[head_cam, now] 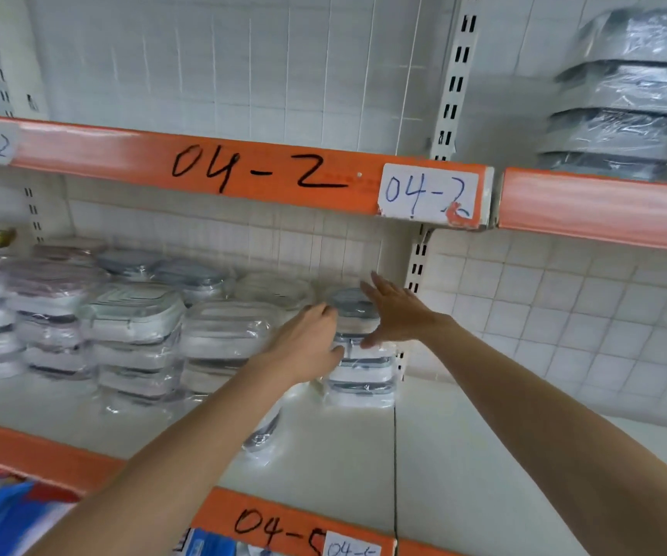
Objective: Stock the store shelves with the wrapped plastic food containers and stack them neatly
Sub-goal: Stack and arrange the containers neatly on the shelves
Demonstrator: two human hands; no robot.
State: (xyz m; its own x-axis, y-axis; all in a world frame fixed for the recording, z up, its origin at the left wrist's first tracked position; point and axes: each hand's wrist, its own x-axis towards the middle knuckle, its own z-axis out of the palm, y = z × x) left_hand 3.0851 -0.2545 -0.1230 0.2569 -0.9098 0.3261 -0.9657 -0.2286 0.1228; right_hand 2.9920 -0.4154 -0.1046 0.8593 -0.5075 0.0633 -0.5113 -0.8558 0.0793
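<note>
— Hands on the stack [358, 351] now, far right of the shelf [464, 443], against the upright. Left hand [308, 343] curls on its near side, right hand [394, 315] flat, fingers spread against the top tub.

— How will it handle?

— Light, I'd say, thin plastic tubs, rounded corners, grey lids. The clear wrap looks slick and crinkly, so it may slide.

— Where to hold?

— Both sides, low, palms squeezing gently. Neighbouring stacks [135, 335] sit left, same glossy film, some tilted. More wrapped tubs [624, 98] sit above right.
</note>
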